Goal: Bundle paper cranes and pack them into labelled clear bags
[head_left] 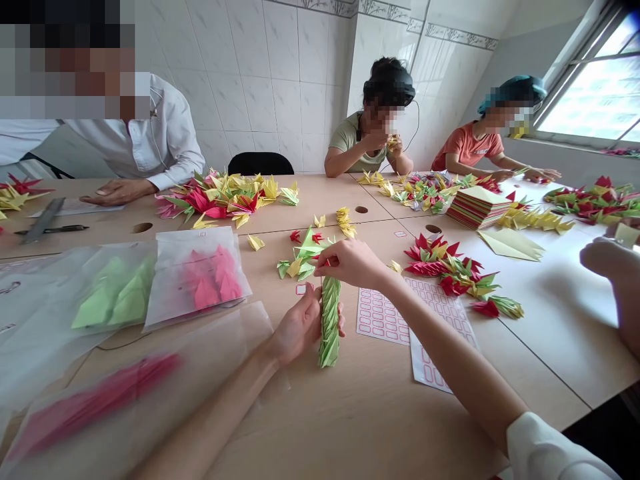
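Note:
My left hand (300, 328) is wrapped round a long stack of nested green folded-paper cranes (329, 327), held upright over the table. Above its top end is my right hand (350, 260), fingers pinched together; a bit of red shows at the fingertips, too small to name. Just beyond my right hand lies a loose group of green, yellow and red paper cranes (300, 257). To the right, partly under my right forearm, are label sheets (383, 317) printed with red-outlined boxes.
Clear plastic bags hold green cranes (117, 293), pink cranes (213, 277) and a long red stack (105, 397) at left. Piles of coloured cranes (225, 193) and a stack of paper squares (477, 207) stand farther back. Several people sit round the table (390, 427).

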Tool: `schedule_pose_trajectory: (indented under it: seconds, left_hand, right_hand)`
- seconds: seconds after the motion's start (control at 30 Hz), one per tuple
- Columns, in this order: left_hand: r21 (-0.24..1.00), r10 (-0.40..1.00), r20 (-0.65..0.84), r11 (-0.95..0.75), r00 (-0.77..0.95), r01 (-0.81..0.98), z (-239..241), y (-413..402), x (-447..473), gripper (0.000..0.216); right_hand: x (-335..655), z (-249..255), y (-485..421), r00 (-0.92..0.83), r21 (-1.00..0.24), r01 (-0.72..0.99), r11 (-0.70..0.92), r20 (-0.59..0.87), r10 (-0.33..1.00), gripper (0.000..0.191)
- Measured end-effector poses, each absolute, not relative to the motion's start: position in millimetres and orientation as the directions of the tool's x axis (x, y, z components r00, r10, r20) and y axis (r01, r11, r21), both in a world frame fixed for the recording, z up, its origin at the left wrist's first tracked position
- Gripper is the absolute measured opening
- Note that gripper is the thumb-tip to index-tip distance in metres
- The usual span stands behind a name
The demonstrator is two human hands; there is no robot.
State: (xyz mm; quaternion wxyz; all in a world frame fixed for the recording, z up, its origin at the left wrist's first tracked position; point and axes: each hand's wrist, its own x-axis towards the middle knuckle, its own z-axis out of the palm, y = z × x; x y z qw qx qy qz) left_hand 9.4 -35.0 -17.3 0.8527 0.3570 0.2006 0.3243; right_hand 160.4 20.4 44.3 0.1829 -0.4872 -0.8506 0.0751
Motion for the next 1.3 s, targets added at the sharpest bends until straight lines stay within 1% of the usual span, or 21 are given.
schedule_pose_trajectory:
  seconds: [0.2,0.4,0.77,0.93,1.03,1.2,1.3]
  left_hand:
    - [0.756,0.697,-0.103,0.519,0.710,-0.400,-18,-35,10,0.038]
    - [0.763,0.690,-0.106,0.518,0.716,-0.387,-20,-32,9,0.039]
    - [0.750,0.712,-0.112,0.518,0.693,-0.411,-17,-32,10,0.036]
    - [0.777,0.707,-0.113,0.501,0.698,-0.381,-20,-30,11,0.034]
    - [0.802,0.707,-0.109,0.478,0.698,-0.359,-22,-30,11,0.029]
    - [0.818,0.730,-0.106,0.450,0.675,-0.357,-21,-32,12,0.014]
    - [0.831,0.734,-0.107,0.437,0.671,-0.345,-20,-33,12,0.010]
  right_hand:
    - [159,44,19,-0.447,-0.279,0.818,0.504,0.244,0.861,0.013]
    - [164,45,21,-0.437,-0.297,0.809,0.508,0.275,0.857,0.016]
    - [167,51,23,-0.418,-0.421,0.758,0.498,0.274,0.866,0.016]
    - [170,51,25,-0.417,-0.486,0.725,0.488,0.253,0.873,0.016]
    - [173,50,26,-0.420,-0.517,0.715,0.470,0.220,0.880,0.018]
    - [179,48,30,-0.446,-0.528,0.701,0.479,0.200,0.873,0.026]
    - [181,47,32,-0.452,-0.549,0.695,0.464,0.168,0.876,0.029]
